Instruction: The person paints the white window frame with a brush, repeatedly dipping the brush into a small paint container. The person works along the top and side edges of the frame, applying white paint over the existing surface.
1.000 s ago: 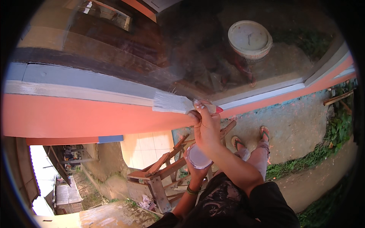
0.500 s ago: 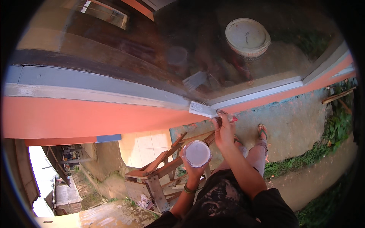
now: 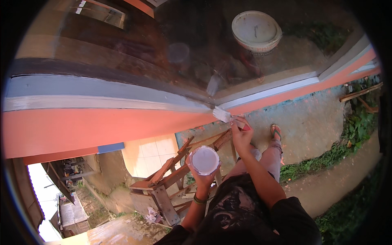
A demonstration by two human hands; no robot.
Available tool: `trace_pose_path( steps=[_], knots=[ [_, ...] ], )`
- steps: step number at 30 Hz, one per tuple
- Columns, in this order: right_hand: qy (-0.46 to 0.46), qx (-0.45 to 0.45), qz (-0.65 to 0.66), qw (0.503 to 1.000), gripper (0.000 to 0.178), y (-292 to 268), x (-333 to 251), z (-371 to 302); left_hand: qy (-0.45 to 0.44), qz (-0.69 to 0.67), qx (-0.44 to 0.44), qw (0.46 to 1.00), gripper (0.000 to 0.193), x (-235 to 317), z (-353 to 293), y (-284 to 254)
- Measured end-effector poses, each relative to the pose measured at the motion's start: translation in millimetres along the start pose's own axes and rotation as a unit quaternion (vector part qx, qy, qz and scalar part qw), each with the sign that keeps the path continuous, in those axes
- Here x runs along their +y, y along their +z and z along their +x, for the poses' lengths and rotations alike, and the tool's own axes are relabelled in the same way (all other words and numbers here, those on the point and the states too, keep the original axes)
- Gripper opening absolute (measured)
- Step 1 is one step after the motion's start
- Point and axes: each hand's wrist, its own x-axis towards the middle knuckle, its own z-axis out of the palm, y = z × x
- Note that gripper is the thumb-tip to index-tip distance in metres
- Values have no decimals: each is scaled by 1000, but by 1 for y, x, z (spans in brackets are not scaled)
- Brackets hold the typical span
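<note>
A round tub of whitish paint (image 3: 205,160) rests in my left hand (image 3: 203,178), its fingers wrapped round the sides. My right hand (image 3: 241,136) pinches a paintbrush (image 3: 221,114) with a red handle. Its white-coated bristles point up and to the left, at the corner of a grey-white window frame (image 3: 269,92). Whether they touch the frame I cannot tell. Along the left side the frame (image 3: 102,90) continues as a broad sill, and dark glass (image 3: 196,36) lies beyond it, showing a reflection of the brush.
Below the frame runs an orange wall (image 3: 102,126). A wooden trestle (image 3: 163,196) stands close to my left arm. A lidded white bucket (image 3: 256,30) shows in the glass, behind it or reflected. My sandalled foot (image 3: 276,132) is on the concrete, with plants (image 3: 357,122) to the right.
My right hand has turned the brush, and its bristles have shifted right along the frame to the corner. The left hand still holds the paint tub. The whole view has shifted slightly.
</note>
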Motion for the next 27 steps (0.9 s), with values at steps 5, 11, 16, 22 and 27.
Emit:
trace_pose_path(
  steps=[5, 11, 16, 22, 27],
  knots=[
    [-200, -113, -146, 962, 16, 21, -31, 1, 6, -23, -1, 1000, 111, 4, -1, 0],
    [-233, -162, -51, 958, 19, 33, -80, -13, 10, -3, -9, 1000, 110, 4, 0, 0],
    [-179, -160, -68, 968, 19, 11, -42, -7, 12, 14, -3, 1000, 109, 8, 2, -1],
    [-91, -81, -97, 988, 18, -13, 17, 1, -1, -25, 0, 1000, 109, 4, 5, 0],
    [-102, -113, -87, 985, 16, 17, -13, -1, 8, 2, -16, 1000, 111, 7, 5, 1]
  ],
)
